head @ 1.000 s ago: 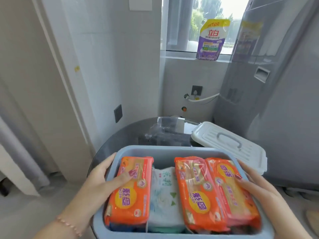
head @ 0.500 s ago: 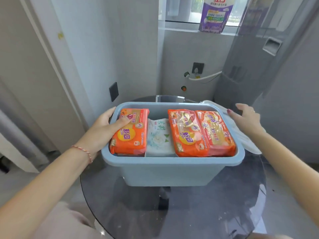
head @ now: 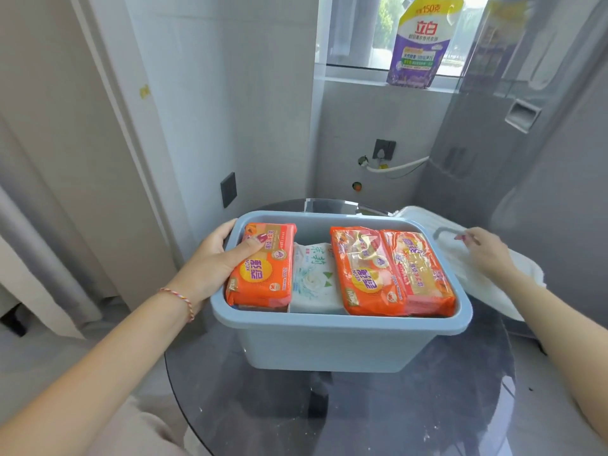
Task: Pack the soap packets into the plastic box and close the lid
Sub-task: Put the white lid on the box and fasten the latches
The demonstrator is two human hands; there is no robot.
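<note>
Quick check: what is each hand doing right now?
Left hand: gripping the blue box at its left rim, thumb on an orange soap packet.
Right hand: fingers at the white lid handle; grip cannot be told.

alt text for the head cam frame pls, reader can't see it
A blue plastic box on a round glass table holds three orange soap packets and a white packet. The left hand grips the box's left rim, thumb on a packet. The right hand reaches the handle of the white lid lying beside the box.
</note>
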